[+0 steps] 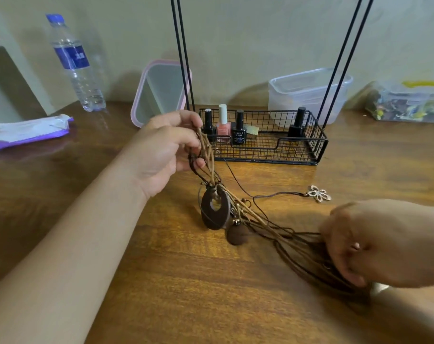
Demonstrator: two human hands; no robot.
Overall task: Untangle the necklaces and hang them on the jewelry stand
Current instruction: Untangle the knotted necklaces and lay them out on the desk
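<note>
A tangle of brown cord necklaces (243,212) stretches between both hands above the wooden table (186,281). My left hand (161,152) pinches the upper end of the cords in front of the stand's basket. My right hand (375,244) grips the lower bundle near the table at the right. A dark oval ring pendant (214,209) and a round brown pendant (237,235) hang from the tangle. A thin black cord runs to a metal flower pendant (319,193) lying on the table. The black wire jewelry stand (317,145) rises behind, its top out of frame.
The stand's basket holds several nail polish bottles (223,125). Behind it stand a pink-rimmed container (159,93) and a clear plastic tub (308,93). A water bottle (74,63) and a wipes pack (29,131) sit at the left, a clear box of trinkets (409,103) at far right.
</note>
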